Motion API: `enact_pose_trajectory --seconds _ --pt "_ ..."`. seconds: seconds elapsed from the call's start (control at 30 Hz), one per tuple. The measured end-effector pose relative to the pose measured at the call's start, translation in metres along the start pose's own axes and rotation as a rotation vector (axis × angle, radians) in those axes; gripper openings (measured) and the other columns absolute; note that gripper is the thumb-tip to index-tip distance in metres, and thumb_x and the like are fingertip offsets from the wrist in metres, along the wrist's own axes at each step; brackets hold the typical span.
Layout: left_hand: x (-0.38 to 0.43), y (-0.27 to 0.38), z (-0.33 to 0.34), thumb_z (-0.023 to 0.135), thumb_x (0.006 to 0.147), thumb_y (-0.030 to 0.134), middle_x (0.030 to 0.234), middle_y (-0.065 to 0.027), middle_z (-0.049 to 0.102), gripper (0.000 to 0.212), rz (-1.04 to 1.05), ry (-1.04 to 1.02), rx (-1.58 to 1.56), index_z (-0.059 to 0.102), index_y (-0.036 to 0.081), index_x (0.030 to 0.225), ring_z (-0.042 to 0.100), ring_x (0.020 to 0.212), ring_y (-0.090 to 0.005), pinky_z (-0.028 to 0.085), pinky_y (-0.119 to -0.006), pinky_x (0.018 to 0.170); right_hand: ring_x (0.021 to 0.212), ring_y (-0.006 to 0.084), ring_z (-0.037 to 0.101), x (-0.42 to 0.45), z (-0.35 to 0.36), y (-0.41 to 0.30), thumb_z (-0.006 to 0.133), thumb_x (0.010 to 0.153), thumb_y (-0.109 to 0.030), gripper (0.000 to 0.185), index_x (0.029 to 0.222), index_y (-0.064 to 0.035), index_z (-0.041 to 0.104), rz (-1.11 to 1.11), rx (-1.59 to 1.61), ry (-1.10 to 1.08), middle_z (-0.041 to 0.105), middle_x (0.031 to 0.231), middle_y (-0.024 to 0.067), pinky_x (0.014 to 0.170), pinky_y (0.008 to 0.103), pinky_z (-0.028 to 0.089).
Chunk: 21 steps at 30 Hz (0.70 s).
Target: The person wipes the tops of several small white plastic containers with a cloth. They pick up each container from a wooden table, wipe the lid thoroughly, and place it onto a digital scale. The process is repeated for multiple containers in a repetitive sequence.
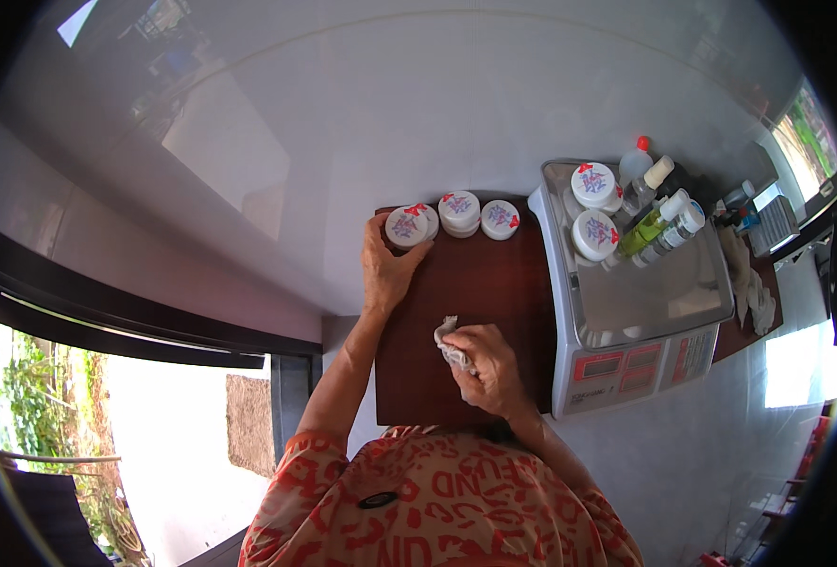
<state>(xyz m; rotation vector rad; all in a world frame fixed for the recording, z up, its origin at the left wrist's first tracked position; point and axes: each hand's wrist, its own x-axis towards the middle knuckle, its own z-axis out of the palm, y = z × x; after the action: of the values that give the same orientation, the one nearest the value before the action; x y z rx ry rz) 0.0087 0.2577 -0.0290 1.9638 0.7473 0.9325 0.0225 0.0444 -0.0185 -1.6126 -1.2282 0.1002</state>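
Note:
My left hand (pixel 388 275) is curled around a round white jar (pixel 406 228) with a printed lid, at the back left corner of a dark red-brown wooden table (pixel 475 283). Another white lid shows partly behind that jar. Beside it stand a stack of similar white jars (pixel 459 207) and a further white jar (pixel 500 220), in a row along the wall. Nearer my body, my right hand (pixel 488 368) grips a crumpled whitish cloth (pixel 452 346) over the tabletop. Whether the cloth touches the wood I cannot tell.
To the right is a digital weighing scale (pixel 564 319) with a metal pan (pixel 659 305). On the pan are white jars (pixel 595 235), a green spray bottle (pixel 649 230), a clear spray bottle (pixel 638 193) and a red-capped bottle (pixel 635 164). Rags (pixel 751 290) lie beyond. A wall (pixel 418 106) rises behind.

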Motion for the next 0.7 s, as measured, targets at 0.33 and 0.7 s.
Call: enact_pose_trajectory --seconds 0.33,0.7 --pt "-0.08 0.044 -0.029 0.081 0.065 0.009 0.103 -0.0103 0.061 0.061 -0.082 -0.305 -0.322 0.048 0.002 0.115 0.06 0.097 -0.0178 0.049 -0.03 0.085 0.08 0.0109 0.056 -0.011 -0.003 -0.003 0.053 0.081 0.003 0.035 0.116 0.0005 0.052 0.244 0.345 0.336 0.056 0.103 0.0078 0.069 0.0244 0.048" --pt "-0.113 0.027 -0.031 0.071 0.074 0.0 0.103 -0.0128 0.059 0.045 -0.205 -0.509 -0.578 0.041 0.004 0.107 0.061 0.093 -0.0177 0.052 -0.029 0.08 0.097 0.0299 0.054 0.009 0.015 -0.009 0.063 0.07 0.007 0.039 0.106 -0.0068 0.063 0.015 -0.25 0.202 0.058 0.109 0.0104 0.08 0.0355 0.048"
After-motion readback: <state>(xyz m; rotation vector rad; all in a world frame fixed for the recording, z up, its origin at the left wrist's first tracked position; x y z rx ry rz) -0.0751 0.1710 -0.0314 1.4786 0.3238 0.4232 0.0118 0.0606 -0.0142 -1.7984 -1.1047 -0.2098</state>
